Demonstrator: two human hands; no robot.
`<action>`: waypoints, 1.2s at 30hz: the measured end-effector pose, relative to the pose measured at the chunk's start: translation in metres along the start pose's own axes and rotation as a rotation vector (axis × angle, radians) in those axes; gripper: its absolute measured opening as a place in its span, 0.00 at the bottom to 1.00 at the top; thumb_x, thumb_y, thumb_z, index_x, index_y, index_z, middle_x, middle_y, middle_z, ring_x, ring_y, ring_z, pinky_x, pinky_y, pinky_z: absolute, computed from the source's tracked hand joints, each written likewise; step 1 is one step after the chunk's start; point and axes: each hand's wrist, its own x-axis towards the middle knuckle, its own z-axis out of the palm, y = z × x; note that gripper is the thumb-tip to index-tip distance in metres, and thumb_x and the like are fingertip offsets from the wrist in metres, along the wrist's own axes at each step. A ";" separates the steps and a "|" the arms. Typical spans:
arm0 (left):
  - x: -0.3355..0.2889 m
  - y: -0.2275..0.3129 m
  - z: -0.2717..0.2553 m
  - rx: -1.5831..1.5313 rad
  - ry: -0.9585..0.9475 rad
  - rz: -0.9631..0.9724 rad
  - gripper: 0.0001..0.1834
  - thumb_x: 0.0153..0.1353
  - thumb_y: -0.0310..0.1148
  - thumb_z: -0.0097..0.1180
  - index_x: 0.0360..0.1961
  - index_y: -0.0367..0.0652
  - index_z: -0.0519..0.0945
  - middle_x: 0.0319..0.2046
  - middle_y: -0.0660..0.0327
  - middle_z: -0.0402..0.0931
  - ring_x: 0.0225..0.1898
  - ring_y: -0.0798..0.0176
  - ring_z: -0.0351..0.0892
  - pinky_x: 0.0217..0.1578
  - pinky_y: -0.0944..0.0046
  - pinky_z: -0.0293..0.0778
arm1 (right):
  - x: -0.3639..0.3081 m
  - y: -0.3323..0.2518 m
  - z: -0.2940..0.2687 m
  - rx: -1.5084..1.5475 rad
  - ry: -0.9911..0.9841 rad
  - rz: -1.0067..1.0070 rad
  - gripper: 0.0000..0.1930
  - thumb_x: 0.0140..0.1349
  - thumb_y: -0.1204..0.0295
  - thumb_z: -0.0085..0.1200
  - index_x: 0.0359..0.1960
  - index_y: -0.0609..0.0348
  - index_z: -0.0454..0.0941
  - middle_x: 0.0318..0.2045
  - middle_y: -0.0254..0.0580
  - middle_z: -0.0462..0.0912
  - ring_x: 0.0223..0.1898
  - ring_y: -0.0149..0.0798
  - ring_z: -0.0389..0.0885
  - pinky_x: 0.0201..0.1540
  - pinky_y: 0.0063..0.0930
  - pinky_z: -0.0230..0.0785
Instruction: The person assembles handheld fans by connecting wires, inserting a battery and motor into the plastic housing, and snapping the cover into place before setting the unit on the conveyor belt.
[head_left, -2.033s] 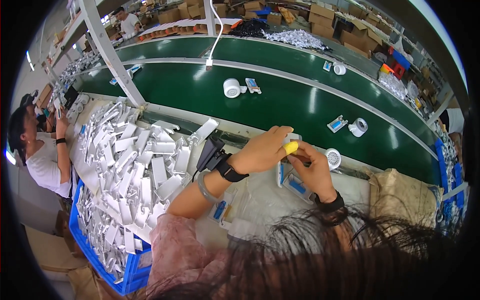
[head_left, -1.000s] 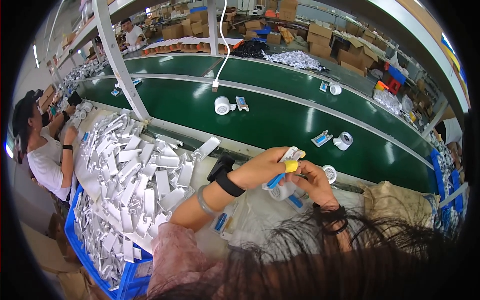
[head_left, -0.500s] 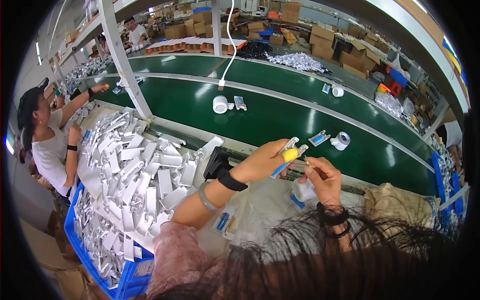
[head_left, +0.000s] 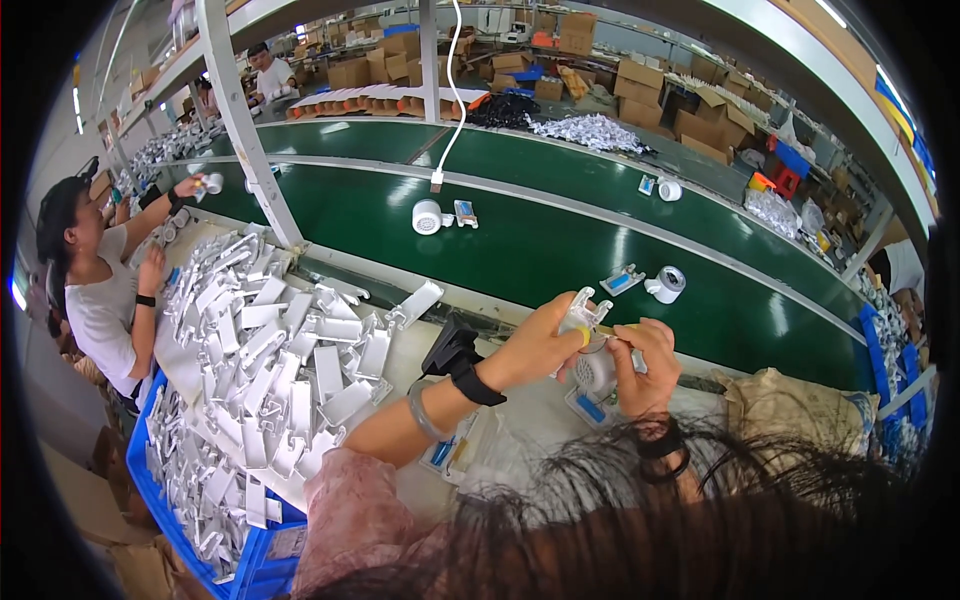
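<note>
Your left hand and right hand meet just above the counter, and between them sits a small round white plastic part with a grille face. Your right fingers curl over its far side, clenched on it. Your left fingers pinch a flat white clip-like piece that stands just above the round part, touching or nearly touching it; something yellow shows at the fingertips, too small to name.

Both pieces look like moulded plastic: light, stiff and smooth, so likely a bit slippery. The thin prongs on the clip piece are probably the weak spot, so grip it by its broad flat body, and hold the round part by its rim, not across the grille.

Much is hidden. Your own hair covers the near counter and most of your right forearm. How the two parts seat together lies behind your fingers. Directly below your right fingers, a flat piece with a blue patch is half covered.

To the left of your left fingers a heap of white plastic brackets spills over a blue crate. Beyond your fingertips runs the green conveyor belt, carrying more round white parts, small and blurred by the lens.
</note>
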 end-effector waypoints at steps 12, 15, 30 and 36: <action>-0.011 0.001 0.008 0.199 -0.047 0.089 0.19 0.61 0.26 0.47 0.54 0.40 0.65 0.33 0.64 0.72 0.25 0.74 0.70 0.23 0.72 0.68 | -0.001 -0.006 0.002 0.019 0.037 -0.102 0.10 0.49 0.83 0.61 0.32 0.57 0.79 0.30 0.38 0.82 0.33 0.40 0.79 0.52 0.42 0.67; -0.011 0.002 0.010 0.312 -0.037 0.151 0.19 0.60 0.27 0.47 0.53 0.39 0.65 0.34 0.61 0.72 0.29 0.71 0.71 0.29 0.69 0.70 | -0.002 -0.008 0.001 0.027 0.055 -0.111 0.11 0.47 0.84 0.62 0.31 0.55 0.80 0.32 0.38 0.81 0.36 0.42 0.78 0.52 0.42 0.67; -0.009 -0.001 0.016 0.425 -0.028 0.255 0.18 0.59 0.28 0.47 0.50 0.35 0.67 0.38 0.51 0.75 0.39 0.58 0.76 0.41 0.60 0.70 | -0.007 -0.003 0.001 -0.005 0.089 -0.095 0.13 0.46 0.84 0.64 0.33 0.55 0.81 0.32 0.40 0.75 0.38 0.47 0.73 0.48 0.40 0.68; -0.012 0.002 0.015 0.287 -0.073 0.200 0.20 0.59 0.27 0.47 0.53 0.35 0.67 0.41 0.53 0.75 0.42 0.60 0.75 0.43 0.60 0.70 | -0.006 -0.004 0.002 0.008 0.074 -0.065 0.13 0.46 0.84 0.63 0.33 0.56 0.80 0.32 0.40 0.75 0.38 0.47 0.73 0.43 0.37 0.67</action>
